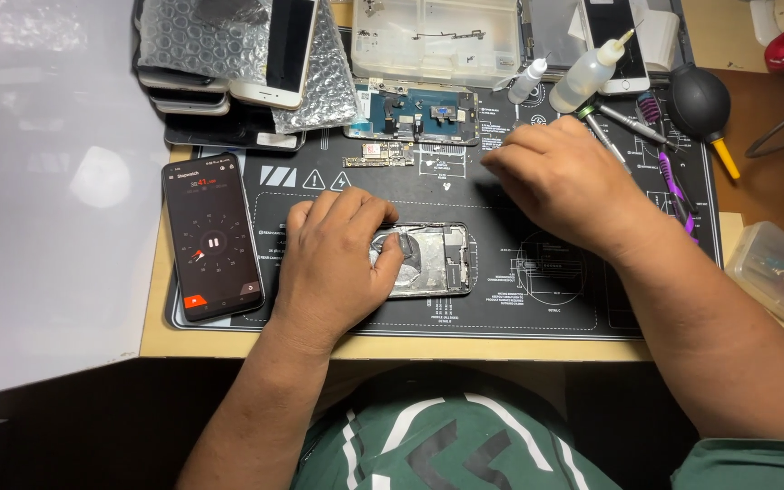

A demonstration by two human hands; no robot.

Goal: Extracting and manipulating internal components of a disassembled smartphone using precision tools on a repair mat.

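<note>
An opened phone body lies on the black repair mat, its bare metal inside facing up. My left hand rests on its left end, fingers curled over the edge and thumb pressed on the inside. My right hand hovers palm down over the mat further back, fingers bent toward a spot near the small circuit boards; whether it pinches anything is hidden. A blue-backed phone part lies just beyond.
A phone with a running stopwatch screen lies left of the mat. Stacked phones in bubble wrap are at the back left, a clear parts box, two dropper bottles, screwdrivers, a black air blower and a plastic tub at right.
</note>
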